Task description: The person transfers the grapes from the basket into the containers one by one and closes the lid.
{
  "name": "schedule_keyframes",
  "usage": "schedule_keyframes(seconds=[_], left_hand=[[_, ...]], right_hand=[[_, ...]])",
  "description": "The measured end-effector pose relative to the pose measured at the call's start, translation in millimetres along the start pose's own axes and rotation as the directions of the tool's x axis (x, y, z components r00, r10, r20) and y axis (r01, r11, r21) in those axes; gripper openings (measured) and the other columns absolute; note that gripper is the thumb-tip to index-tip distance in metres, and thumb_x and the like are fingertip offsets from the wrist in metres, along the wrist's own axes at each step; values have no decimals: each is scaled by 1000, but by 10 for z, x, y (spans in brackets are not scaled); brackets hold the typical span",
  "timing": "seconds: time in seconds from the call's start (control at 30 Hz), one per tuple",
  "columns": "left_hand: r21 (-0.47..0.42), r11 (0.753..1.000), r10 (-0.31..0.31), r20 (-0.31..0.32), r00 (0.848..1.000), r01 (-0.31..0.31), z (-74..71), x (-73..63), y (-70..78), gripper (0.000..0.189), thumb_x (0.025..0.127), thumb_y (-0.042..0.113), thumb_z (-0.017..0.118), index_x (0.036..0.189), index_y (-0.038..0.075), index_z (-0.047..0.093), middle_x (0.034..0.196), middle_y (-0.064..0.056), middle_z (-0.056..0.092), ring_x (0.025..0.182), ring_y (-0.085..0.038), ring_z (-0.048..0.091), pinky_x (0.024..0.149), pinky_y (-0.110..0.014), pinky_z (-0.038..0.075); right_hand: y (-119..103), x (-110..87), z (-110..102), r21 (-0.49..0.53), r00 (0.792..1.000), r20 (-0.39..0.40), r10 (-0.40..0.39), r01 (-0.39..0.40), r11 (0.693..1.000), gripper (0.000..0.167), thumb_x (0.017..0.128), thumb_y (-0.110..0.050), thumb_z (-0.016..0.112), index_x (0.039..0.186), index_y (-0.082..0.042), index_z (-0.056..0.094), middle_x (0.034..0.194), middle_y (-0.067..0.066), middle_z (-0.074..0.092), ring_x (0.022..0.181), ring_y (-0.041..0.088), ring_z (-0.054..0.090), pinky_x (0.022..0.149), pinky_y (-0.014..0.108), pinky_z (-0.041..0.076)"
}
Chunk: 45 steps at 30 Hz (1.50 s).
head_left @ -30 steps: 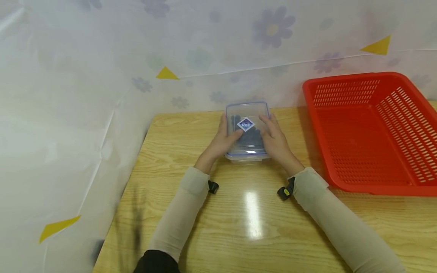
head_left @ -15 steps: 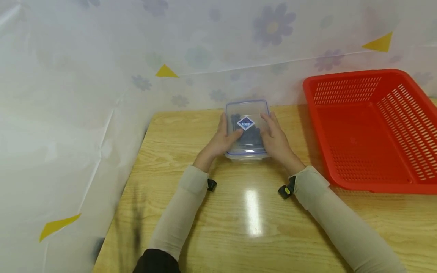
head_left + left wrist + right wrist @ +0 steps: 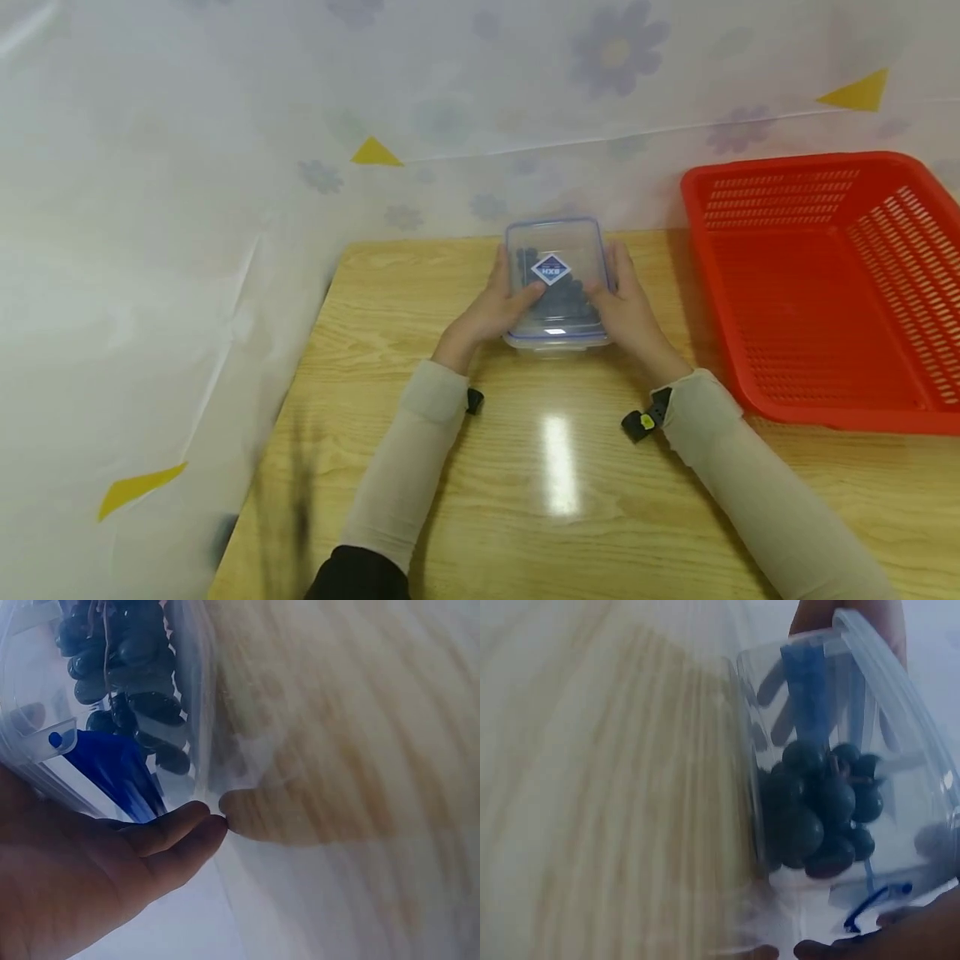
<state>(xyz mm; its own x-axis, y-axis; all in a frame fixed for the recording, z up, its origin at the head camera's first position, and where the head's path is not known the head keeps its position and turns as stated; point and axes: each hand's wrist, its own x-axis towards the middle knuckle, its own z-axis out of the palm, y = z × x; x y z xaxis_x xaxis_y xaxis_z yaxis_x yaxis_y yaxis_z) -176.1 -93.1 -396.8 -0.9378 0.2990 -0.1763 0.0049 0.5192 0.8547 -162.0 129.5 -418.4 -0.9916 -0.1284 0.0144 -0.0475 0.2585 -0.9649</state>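
A clear plastic food container [image 3: 552, 222] with a blue-edged lid sits at the back of the wooden table. Through its walls I see a bunch of dark grapes [image 3: 810, 810], also visible as rounded grapes [image 3: 142, 690] in the left wrist view. A blue and white diamond label [image 3: 551, 269] lies on the lid. My left hand [image 3: 495, 310] holds the container's left side, thumb on the lid. On the other side my right hand [image 3: 633, 315] holds it the same way, fingers along the outer wall. The undersides of both grips are partly hidden.
A large red plastic basket [image 3: 813, 408] with slotted walls stands to the right of the container. Behind the table [image 3: 525, 483] hangs a pale flowered sheet [image 3: 480, 92] with yellow triangles on it. The same sheeting borders the table's left edge.
My right fingers have slid off the lid's edge onto the container's outer right side, the thumb staying on the lid. The head view has shifted slightly; the container stays in place on the table.
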Motion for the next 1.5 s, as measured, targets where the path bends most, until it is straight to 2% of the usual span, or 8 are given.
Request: schedule_keyframes(seconds=[0.1,0.27,0.43,0.53,0.7,1.0,1.27,1.5], left_hand=[[18,1000,1,5,1000,-1,10,25,24,96,104,42,53,159,18,-22,167,-11,-13,152,-29,-1,120,-37,5],[38,999,-19,5,1000,19,30,29,24,96,104,44,53,159,17,-22,167,-12,-12,152,-29,-2,120,-39,5],[50,998,-31,-4,1000,31,-1,4,26,97,103,48,53,160,18,-20,168,-12,-9,152,-30,1,120,-41,7],[48,998,-36,-9,999,37,-36,-15,35,98,102,50,53,160,20,-20,168,-11,-9,152,-30,3,120,-40,8],[30,999,-23,-24,999,24,-50,-21,38,99,102,50,54,160,22,-20,168,-10,-10,152,-29,1,121,-41,8],[11,1000,-2,-26,1000,3,2,-29,-38,100,101,50,57,160,24,-19,168,-10,-7,152,-31,3,120,-45,10],[-5,1000,-22,-28,999,22,-9,-57,-56,100,100,51,57,160,24,-19,168,-10,-7,152,-31,4,120,-44,11],[-29,999,-14,-25,1000,14,8,-50,-39,102,100,51,59,160,25,-19,168,-9,-8,152,-30,2,120,-43,9]], right_hand=[[21,23,-104,138,995,47,83,-88,987,91,103,-12,56,162,-22,-13,169,4,8,153,21,8,122,38,8],[54,29,-200,380,973,119,198,-229,896,109,98,-7,64,158,-36,-22,169,10,-7,153,23,0,121,40,9],[28,35,-201,397,967,141,212,-251,883,110,98,-7,65,158,-34,-22,167,19,-6,151,34,13,119,47,22],[-17,50,-193,386,960,160,230,-275,881,106,99,-10,65,159,-31,-21,167,22,-1,146,38,27,113,49,34],[-31,76,-191,358,965,138,222,-257,898,105,98,-12,67,161,-27,-15,165,25,8,143,41,33,111,51,37],[-10,19,-174,201,981,21,195,-195,960,102,95,-17,72,164,-20,-4,165,22,15,148,40,23,117,53,24],[26,28,-93,270,984,69,163,-176,947,90,100,-11,62,164,-17,-1,169,6,7,153,25,9,121,42,13],[41,63,-64,295,987,115,112,-142,945,83,102,-7,48,163,-22,-7,169,0,-6,153,21,-3,122,41,1]])
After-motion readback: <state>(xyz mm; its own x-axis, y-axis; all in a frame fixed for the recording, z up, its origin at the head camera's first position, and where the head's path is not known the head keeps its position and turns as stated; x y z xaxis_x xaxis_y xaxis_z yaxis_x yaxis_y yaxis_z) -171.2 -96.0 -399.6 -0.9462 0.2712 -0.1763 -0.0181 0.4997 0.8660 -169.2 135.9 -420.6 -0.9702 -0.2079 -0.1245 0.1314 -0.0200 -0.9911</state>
